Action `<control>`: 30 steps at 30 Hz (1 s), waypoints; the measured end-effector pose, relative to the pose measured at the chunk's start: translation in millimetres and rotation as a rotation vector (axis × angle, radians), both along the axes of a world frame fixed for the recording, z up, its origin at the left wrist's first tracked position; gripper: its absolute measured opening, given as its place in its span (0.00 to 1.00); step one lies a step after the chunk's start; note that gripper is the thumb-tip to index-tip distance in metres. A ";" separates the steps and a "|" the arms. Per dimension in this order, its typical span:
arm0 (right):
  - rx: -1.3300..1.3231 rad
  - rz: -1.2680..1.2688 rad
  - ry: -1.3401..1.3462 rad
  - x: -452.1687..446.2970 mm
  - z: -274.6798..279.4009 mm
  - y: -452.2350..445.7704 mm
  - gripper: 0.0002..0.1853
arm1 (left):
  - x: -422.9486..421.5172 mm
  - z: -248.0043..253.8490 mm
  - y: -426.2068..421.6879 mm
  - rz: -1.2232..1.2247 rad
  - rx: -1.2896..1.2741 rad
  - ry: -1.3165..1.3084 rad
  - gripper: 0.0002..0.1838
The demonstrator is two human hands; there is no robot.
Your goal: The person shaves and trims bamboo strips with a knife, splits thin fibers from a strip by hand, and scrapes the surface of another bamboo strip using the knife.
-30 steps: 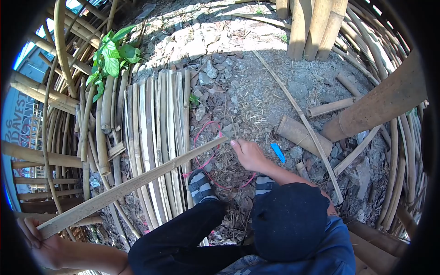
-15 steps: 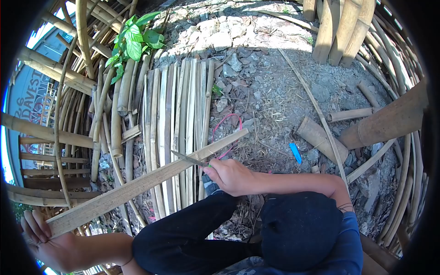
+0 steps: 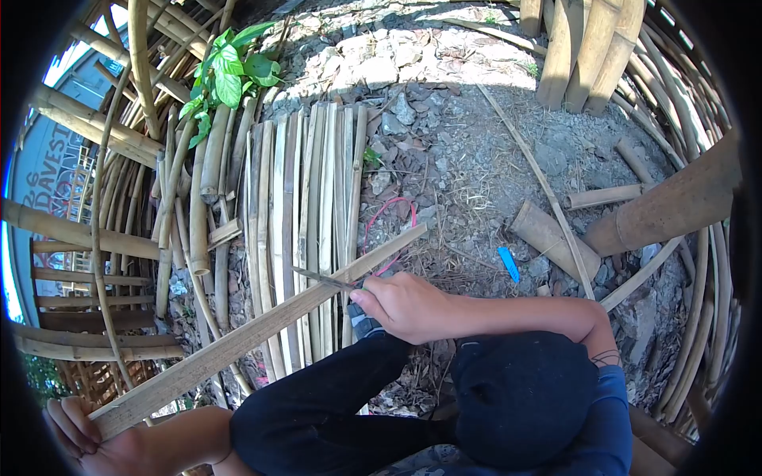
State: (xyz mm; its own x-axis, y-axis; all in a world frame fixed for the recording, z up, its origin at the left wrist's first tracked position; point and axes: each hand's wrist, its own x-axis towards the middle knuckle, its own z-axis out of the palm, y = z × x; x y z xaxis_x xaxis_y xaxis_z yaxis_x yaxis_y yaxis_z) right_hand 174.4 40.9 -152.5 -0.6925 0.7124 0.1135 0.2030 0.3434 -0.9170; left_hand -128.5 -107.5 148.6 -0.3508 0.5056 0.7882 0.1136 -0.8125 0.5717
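Observation:
A long flat bamboo strip (image 3: 230, 343) slants from the lower left up to the middle of the view. My left hand (image 3: 99, 440) is wrapped round its lower end. My right hand (image 3: 397, 307) is closed on a knife, whose narrow dark blade (image 3: 321, 278) points left and lies across the strip near its upper end. The knife's handle is mostly hidden in the fist. Beneath the strip, many split bamboo slats (image 3: 305, 190) lie side by side on the ground.
A blue object (image 3: 509, 264) lies on the dirt beside a short bamboo piece (image 3: 556, 238). A thick bamboo pole (image 3: 675, 202) leans at the right. Pink cord (image 3: 389, 205) loops near the strip. Bamboo poles and a leafy plant (image 3: 228, 71) stand at the left.
My right hand has come left and down onto the strip, the knife now showing across it. The strip's lower end and my left hand have shifted slightly right and down.

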 end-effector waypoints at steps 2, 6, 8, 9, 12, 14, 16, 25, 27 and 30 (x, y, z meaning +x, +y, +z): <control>-0.002 -0.027 -0.001 3.0 -24.4 9.8 0.23 | 1.1 0.8 -2.8 -0.062 0.010 0.013 0.18; -0.014 -0.166 -0.156 12.6 -73.0 18.6 0.28 | 8.3 -1.5 -4.3 0.021 0.038 0.021 0.19; 0.005 -0.211 -0.230 20.5 -129.9 31.1 0.29 | 25.3 -6.0 4.8 0.218 0.108 0.031 0.19; 0.018 -0.250 -0.305 25.5 -144.5 36.5 0.31 | 27.4 -7.9 6.8 0.211 0.113 0.024 0.19; -0.170 -0.272 -0.465 34.7 -125.0 46.7 0.33 | 21.6 -9.7 7.1 0.066 0.129 0.029 0.19; -0.084 -0.192 -0.302 28.6 -83.1 33.4 0.29 | -1.6 -4.4 -1.4 -0.026 0.053 -0.031 0.19; -0.058 -0.044 -0.081 15.7 -37.8 17.5 0.25 | 4.0 -3.7 3.0 -0.053 0.061 -0.029 0.19; -0.023 -0.133 -0.231 30.2 -110.2 32.2 0.26 | 84.6 -22.8 45.0 0.309 0.343 -0.048 0.13; -0.048 -0.189 -0.375 45.5 -131.3 44.8 0.26 | 66.0 -17.8 35.4 0.324 0.394 -0.110 0.14; -0.088 -0.179 -0.274 41.6 -97.7 37.6 0.26 | 0.5 -6.1 7.7 -0.344 0.188 -0.112 0.15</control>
State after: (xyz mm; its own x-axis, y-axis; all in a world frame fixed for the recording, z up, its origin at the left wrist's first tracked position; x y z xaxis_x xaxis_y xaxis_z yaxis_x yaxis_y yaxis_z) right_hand 216.0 78.5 -250.3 -0.5520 0.8242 -0.1268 0.4958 0.2021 -0.8446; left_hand -128.0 -99.7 142.5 -0.2754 0.4593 0.8445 -0.2372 -0.8838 0.4033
